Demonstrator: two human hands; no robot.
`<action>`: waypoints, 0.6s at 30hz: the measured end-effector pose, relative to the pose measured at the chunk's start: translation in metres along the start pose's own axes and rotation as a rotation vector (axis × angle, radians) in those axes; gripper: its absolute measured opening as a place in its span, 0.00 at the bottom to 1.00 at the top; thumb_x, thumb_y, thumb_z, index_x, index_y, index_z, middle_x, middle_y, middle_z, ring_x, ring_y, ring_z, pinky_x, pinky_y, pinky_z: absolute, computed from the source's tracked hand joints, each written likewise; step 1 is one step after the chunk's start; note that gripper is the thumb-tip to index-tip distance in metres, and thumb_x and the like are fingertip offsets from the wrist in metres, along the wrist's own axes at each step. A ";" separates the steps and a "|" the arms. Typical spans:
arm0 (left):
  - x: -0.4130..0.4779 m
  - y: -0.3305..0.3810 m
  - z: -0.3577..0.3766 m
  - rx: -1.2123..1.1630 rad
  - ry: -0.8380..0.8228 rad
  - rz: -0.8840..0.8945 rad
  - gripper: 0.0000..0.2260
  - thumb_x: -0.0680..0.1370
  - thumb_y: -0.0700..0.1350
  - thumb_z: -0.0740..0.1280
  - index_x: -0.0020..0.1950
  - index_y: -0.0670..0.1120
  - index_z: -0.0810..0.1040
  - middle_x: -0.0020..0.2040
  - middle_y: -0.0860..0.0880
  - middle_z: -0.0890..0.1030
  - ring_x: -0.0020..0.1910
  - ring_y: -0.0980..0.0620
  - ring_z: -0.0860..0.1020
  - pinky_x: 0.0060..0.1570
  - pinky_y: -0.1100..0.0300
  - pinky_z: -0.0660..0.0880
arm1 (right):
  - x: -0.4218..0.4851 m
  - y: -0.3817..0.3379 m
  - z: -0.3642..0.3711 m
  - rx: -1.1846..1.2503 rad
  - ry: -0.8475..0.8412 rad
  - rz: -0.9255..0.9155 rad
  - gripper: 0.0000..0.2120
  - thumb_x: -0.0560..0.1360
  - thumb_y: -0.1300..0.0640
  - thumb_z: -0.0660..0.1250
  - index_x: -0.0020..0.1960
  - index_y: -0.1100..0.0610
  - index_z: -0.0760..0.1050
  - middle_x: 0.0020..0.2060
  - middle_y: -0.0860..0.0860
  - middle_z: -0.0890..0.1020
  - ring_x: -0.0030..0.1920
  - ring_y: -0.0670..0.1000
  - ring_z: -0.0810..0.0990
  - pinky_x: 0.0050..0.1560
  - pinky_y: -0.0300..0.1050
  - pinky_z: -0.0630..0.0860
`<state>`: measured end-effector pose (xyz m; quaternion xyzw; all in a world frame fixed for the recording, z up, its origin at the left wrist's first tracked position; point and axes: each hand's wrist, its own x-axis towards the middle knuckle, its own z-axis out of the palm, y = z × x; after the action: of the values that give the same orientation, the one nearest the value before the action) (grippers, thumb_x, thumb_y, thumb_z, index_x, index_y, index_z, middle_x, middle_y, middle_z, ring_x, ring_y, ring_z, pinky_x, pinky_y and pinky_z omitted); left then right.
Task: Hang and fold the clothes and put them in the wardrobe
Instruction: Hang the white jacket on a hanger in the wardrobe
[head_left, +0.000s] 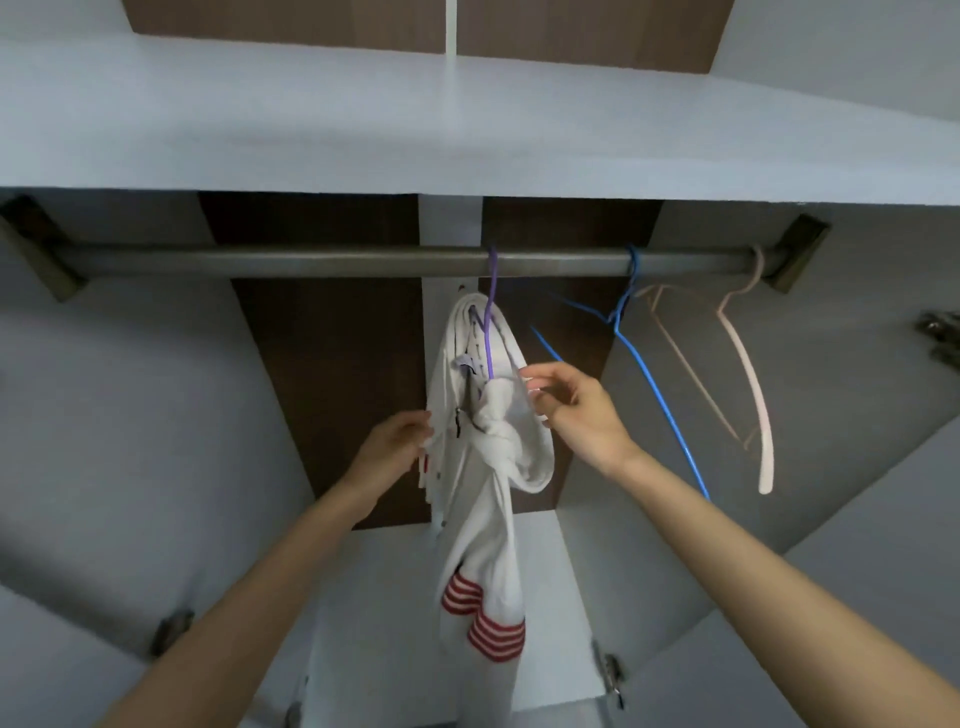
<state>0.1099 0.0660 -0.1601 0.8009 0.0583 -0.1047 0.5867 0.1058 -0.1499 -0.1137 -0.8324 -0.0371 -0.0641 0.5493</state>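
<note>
A white garment (488, 499) with red-striped cuffs hangs on a purple hanger (490, 317), whose hook sits over the wardrobe rail (322, 262). My left hand (395, 441) pinches the garment's left edge. My right hand (576, 410) pinches the fabric at the garment's upper right side, just below the hanger.
An empty blue hanger (649, 384) and an empty pale pink hanger (748, 379) hang on the rail to the right. A white shelf (467, 124) runs above the rail. Open wardrobe doors with hinges (610, 675) stand at both sides. The left stretch of rail carries nothing.
</note>
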 end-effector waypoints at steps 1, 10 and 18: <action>-0.008 0.002 -0.002 0.011 0.009 0.016 0.11 0.82 0.48 0.60 0.64 0.52 0.73 0.59 0.52 0.77 0.49 0.57 0.77 0.44 0.64 0.71 | -0.006 0.004 0.000 0.005 0.001 0.006 0.14 0.77 0.68 0.61 0.50 0.51 0.78 0.42 0.43 0.79 0.39 0.48 0.76 0.47 0.47 0.74; -0.090 0.038 0.001 -0.007 -0.028 0.184 0.11 0.80 0.49 0.62 0.63 0.55 0.72 0.60 0.53 0.77 0.54 0.58 0.77 0.47 0.67 0.71 | -0.075 0.010 -0.007 0.042 -0.005 0.093 0.11 0.76 0.63 0.64 0.48 0.47 0.76 0.39 0.47 0.79 0.38 0.49 0.74 0.44 0.45 0.71; -0.176 0.038 0.033 0.014 -0.133 0.313 0.09 0.82 0.45 0.60 0.61 0.54 0.72 0.62 0.51 0.76 0.57 0.53 0.76 0.47 0.69 0.71 | -0.194 -0.003 -0.038 0.013 0.134 0.143 0.10 0.77 0.65 0.64 0.54 0.53 0.76 0.39 0.47 0.78 0.36 0.44 0.74 0.43 0.37 0.71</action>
<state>-0.0557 0.0279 -0.0926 0.7957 -0.1069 -0.0655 0.5926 -0.0887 -0.1823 -0.1248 -0.8231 0.0589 -0.0799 0.5591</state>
